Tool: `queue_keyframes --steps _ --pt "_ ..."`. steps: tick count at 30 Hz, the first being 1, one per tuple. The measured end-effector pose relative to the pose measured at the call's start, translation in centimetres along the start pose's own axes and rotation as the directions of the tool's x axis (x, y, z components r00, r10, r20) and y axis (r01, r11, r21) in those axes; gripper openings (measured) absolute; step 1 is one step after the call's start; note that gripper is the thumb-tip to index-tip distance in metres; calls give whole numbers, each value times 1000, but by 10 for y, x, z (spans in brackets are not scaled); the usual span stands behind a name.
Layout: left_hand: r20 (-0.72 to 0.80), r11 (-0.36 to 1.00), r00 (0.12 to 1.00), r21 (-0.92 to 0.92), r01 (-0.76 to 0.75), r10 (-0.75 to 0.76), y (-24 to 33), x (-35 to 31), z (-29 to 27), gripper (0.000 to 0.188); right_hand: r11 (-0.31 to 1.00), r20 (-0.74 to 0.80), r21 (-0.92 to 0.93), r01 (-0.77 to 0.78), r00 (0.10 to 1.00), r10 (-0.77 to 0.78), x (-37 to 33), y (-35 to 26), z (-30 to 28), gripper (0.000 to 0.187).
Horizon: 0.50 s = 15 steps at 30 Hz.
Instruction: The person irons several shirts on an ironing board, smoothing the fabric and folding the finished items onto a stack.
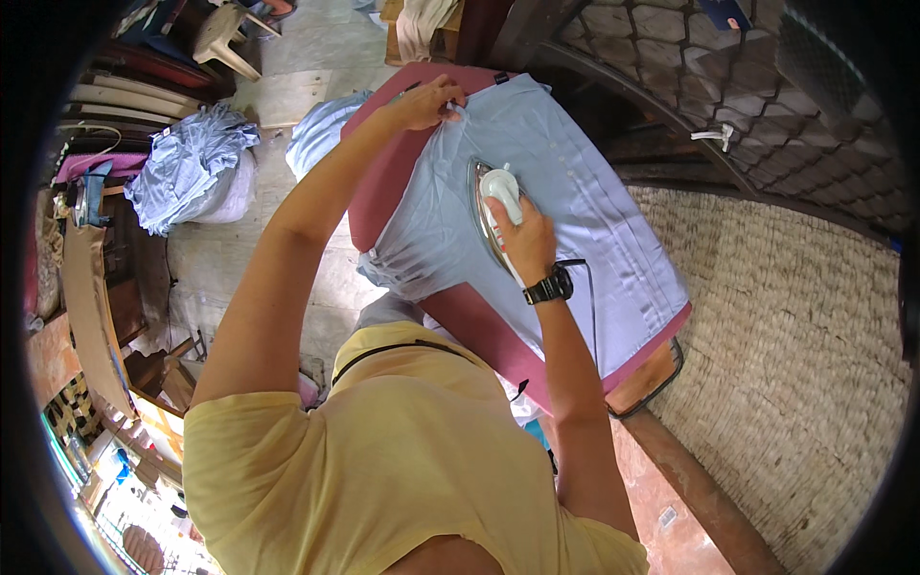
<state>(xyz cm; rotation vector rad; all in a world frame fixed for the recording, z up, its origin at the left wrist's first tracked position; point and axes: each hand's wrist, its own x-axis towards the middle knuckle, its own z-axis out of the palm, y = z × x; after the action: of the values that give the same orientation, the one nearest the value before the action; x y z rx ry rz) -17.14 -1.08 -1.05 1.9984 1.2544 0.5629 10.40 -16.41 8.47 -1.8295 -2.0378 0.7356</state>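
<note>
A light blue buttoned shirt [596,225] lies spread over a maroon padded ironing board [381,182]. My right hand [525,240], with a black watch on its wrist, is closed round the handle of a white clothes iron [500,182]. The iron rests on the middle of the shirt, its tip toward the far end. At the far left of the cloth, my left hand [428,103] pinches the shirt's edge with bent fingers. Creases run through the fabric between that hand and the near left corner, while the right part lies flatter.
A dark cord [591,321] trails from the iron across the shirt. Crumpled blue garments [195,165] are heaped at left, and another blue garment [321,129] hangs beside the board. A metal lattice gate [661,67] stands at far right, near a rough wall [776,355]. A plastic chair [225,40] is far left.
</note>
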Motion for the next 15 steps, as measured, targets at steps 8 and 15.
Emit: queue_keyframes --steps 8,15 --pt "-6 999 1000 48 7 -6 -15 0 0 24 993 -59 -13 -118 991 117 59 -13 -43 68" --pt "-58 981 988 121 151 -145 8 4 -3 34 993 0 -51 -104 995 104 84 -11 -20 72"
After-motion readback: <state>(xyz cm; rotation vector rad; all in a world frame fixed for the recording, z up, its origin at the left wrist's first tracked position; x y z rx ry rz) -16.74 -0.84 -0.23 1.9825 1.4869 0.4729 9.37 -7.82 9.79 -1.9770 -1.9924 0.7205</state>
